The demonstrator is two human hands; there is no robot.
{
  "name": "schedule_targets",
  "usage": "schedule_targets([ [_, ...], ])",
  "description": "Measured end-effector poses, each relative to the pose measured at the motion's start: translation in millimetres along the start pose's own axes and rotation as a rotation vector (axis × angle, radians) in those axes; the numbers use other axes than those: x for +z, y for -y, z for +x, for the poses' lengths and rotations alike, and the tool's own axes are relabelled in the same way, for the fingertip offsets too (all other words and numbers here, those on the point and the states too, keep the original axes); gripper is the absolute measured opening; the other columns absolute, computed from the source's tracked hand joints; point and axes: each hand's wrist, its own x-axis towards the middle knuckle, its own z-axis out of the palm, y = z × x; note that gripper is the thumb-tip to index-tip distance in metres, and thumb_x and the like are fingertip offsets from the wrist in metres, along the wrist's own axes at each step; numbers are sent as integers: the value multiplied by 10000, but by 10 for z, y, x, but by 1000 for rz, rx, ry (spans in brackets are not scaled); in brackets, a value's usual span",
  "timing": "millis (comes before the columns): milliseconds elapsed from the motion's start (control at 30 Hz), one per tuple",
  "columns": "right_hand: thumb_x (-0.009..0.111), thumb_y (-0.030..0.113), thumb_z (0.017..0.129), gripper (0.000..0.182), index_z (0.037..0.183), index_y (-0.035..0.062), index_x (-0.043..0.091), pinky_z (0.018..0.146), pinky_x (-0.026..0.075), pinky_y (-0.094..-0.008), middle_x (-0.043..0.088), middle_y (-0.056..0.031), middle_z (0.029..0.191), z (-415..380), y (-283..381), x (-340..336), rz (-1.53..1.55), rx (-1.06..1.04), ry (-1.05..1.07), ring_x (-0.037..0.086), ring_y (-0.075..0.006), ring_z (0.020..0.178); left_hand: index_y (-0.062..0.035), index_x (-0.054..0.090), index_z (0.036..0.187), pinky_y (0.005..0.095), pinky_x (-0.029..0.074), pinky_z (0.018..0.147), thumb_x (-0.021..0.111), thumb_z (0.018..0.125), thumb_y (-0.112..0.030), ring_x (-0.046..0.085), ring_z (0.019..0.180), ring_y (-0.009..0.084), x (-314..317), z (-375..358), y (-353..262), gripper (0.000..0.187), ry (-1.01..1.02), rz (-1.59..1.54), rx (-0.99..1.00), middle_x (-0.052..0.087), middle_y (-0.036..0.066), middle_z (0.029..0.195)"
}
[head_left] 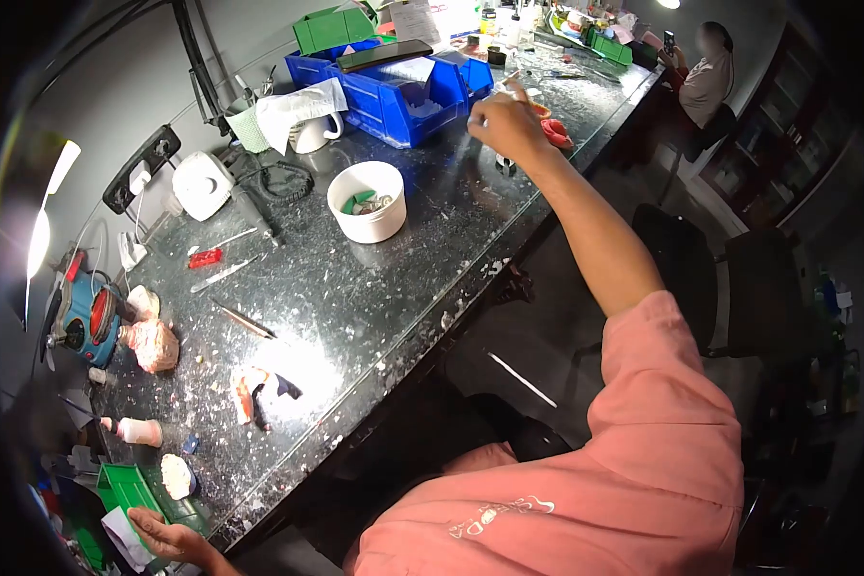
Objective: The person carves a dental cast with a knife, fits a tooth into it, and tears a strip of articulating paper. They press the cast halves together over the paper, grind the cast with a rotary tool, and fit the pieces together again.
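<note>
My right hand (511,123) is stretched over the far part of the dark speckled bench (355,307), beside a blue bin (403,101). One finger points away and the others are bent; I see nothing held. Close to it lie a red object (556,133) and an orange ring-shaped item (541,111). At the lower left, my left hand (166,538) is loosely open next to a white cloth (125,538) and a green bin (130,488). A white tub (368,204) with green and metal pieces stands mid-bench. Nearer lies a pinkish curved piece (247,392).
A pen-like tool (244,319), a knife (223,274), a pink-white cast (152,346) and a small bottle (141,432) lie leftward. A mug (312,135) and a white device (202,185) stand by the wall. Another person (708,77) sits at the far right.
</note>
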Motion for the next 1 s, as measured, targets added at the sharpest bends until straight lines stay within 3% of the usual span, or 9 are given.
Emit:
schedule_targets([
  [133,631,252,879,211,830,47,633,638,496,-317,647,-60,739,-371,955,-679,734,195,-456,620,-167,678,73,540,1136,248,452,766,426,1020,-124,552,889,157,260,4,-745,256,132,-265,142,574,105,1072],
  [200,619,301,907,272,870,32,630,701,499,-310,646,-44,784,-792,1655,-922,1489,197,33,621,-124,754,65,544,1100,289,454,775,536,960,-163,565,838,212,559,-153,-1599,267,243,-283,289,558,136,1017],
  [267,610,203,893,151,900,52,624,806,460,-278,615,-10,837,-1050,2378,-1097,1270,-289,140,566,-90,761,75,538,1160,327,461,863,645,878,-186,597,962,231,616,-305,-2175,398,762,-478,-39,569,154,1123],
  [367,598,206,940,163,973,47,607,886,441,-294,619,-15,900,-1347,2994,-1132,1466,-277,190,574,-94,861,76,550,1186,302,490,817,724,803,-240,620,908,198,798,-551,-2419,527,919,-824,-335,615,140,1060],
  [433,582,216,966,210,994,9,591,846,442,-264,607,-37,895,-1507,3301,-1087,1844,345,28,558,-79,888,80,542,1208,262,508,760,761,777,-293,636,833,166,784,-801,-2254,611,752,-850,-498,653,120,937],
  [633,556,166,991,142,1030,32,582,781,426,-210,579,36,925,-1801,3746,-998,2042,529,246,505,-23,866,105,426,1308,419,413,1011,535,962,-341,535,1187,324,889,-1041,-2136,574,403,-631,216,469,265,1348],
  [800,601,194,949,237,1107,21,566,832,440,-253,588,-36,999,-1804,3783,-1041,1878,407,504,534,-90,919,87,559,1157,384,497,899,480,1002,-204,647,966,248,926,-774,-2133,339,445,-1071,-559,655,204,1080],
  [867,676,202,881,331,1120,16,542,892,428,-319,566,-113,1045,-1712,3735,-972,1621,198,91,524,-173,975,86,570,1137,328,527,820,565,970,-165,664,837,206,963,-663,-2132,302,523,-1005,-674,687,170,953],
  [1000,804,289,782,445,1071,33,583,794,442,-283,604,-42,894,-1317,3643,-1037,1484,15,71,538,-119,836,42,673,1029,289,543,734,688,901,-170,672,792,151,939,-622,-2050,248,641,-968,-644,707,98,859],
])
